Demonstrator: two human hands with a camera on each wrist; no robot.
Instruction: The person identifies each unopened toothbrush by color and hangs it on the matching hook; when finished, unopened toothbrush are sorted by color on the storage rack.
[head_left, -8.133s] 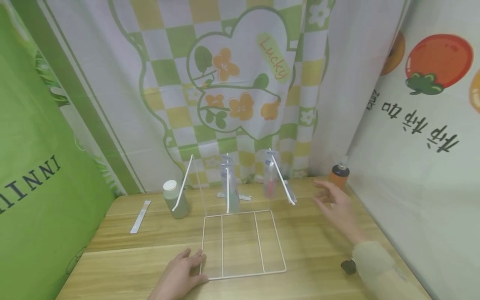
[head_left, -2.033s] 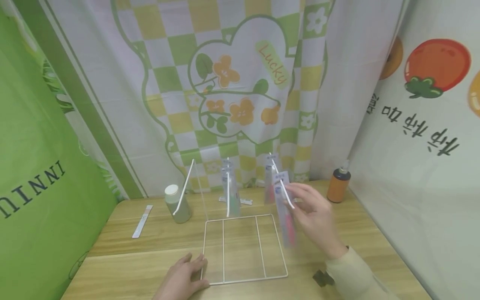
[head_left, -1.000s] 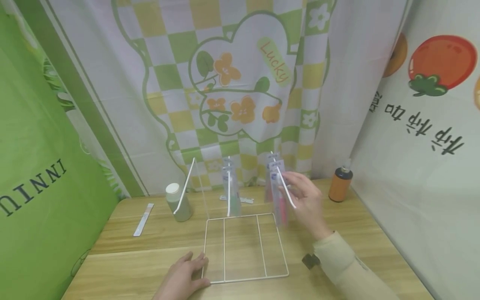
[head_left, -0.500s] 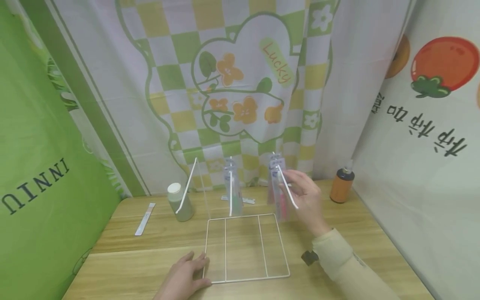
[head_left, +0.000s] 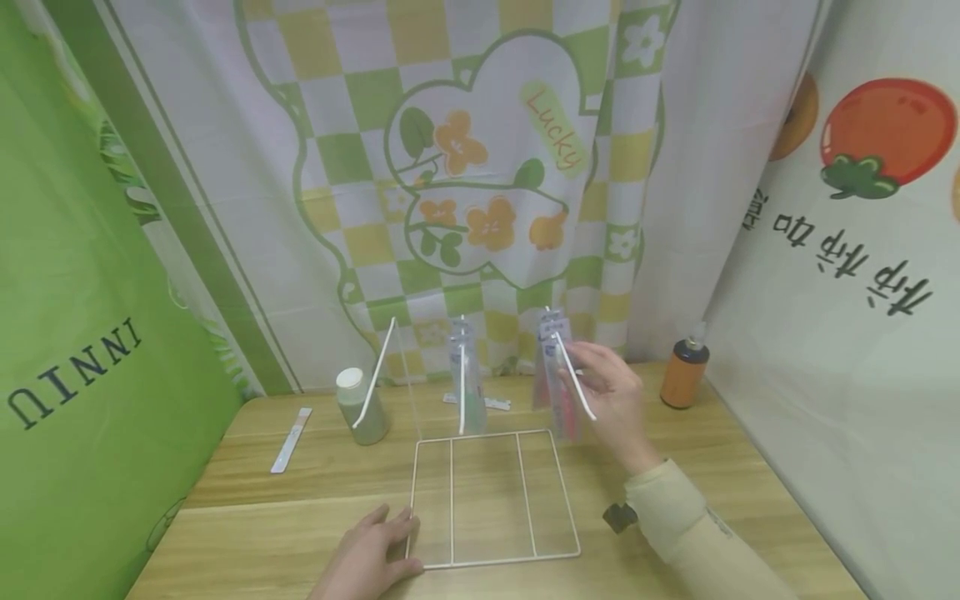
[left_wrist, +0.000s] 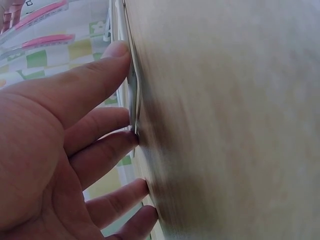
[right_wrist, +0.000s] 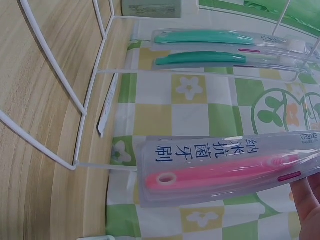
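Observation:
A white wire rack (head_left: 495, 563) with three hooks stands on the table, its base wires lying on the wood. My left hand (head_left: 367, 550) rests at the base's left front corner; thumb and fingers touch the wire and tabletop. On the right hook (head_left: 576, 379) hang packaged pink toothbrushes. My right hand (head_left: 611, 396) holds the front pink toothbrush (right_wrist: 220, 172) near the upper end of its clear pack; most of this hand lies outside the right wrist view. Two packaged green toothbrushes (right_wrist: 205, 36) hang from the middle hook (head_left: 462, 387). The left hook (head_left: 375, 375) bears nothing.
A green-grey bottle with a white cap (head_left: 362, 408) stands left of the rack. An orange pump bottle (head_left: 684, 373) is at the right rear. Thin white packets lie on the table, one at left (head_left: 291, 440), one behind the rack (head_left: 487, 402). Printed curtains enclose the table.
My right hand, earlier without a toothbrush at the right, has brought a pink one to the right hook's front and slid it back along the hook. My left hand has stayed at the base.

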